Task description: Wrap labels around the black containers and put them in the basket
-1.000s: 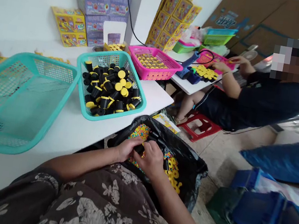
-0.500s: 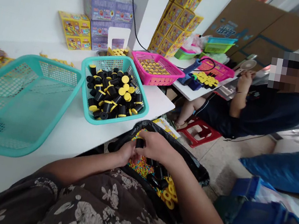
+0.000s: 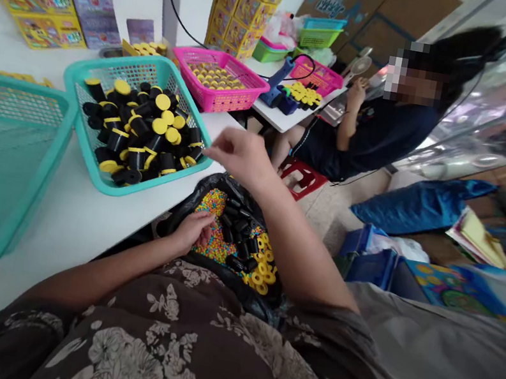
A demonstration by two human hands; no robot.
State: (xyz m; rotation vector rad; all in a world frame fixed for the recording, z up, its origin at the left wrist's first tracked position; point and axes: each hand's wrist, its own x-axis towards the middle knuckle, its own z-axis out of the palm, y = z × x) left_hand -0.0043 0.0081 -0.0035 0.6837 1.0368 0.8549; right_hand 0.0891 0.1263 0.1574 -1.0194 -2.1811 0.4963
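My right hand point(image 3: 242, 154) hovers at the near right rim of a teal basket point(image 3: 103, 182), fingers loosely bent and apart, with nothing visible in them. In that basket lie many black cylinders with yellow caps point(image 3: 136, 158). Lower down, my left hand point(image 3: 192, 231) is curled over small multicoloured beads point(image 3: 217, 245) in a black plastic bag point(image 3: 170, 218). Its fingers are partly hidden, and what they hold does not show. Beside the beads in the bag are loose black cylinders point(image 3: 239, 229) and yellow rings point(image 3: 260, 275).
An empty-looking teal basket point(image 3: 32, 204) stands on the white table point(image 3: 83, 219) at left. Behind is a pink basket point(image 3: 217, 98) of capped pieces. A seated person point(image 3: 379, 133) works at another table. Blue crates point(image 3: 371, 264) stand on the right.
My right hand has left the bag and moved up to the teal basket's rim; the black cylinder it held is no longer in it. My left hand stays at the beads. The view has shifted right.
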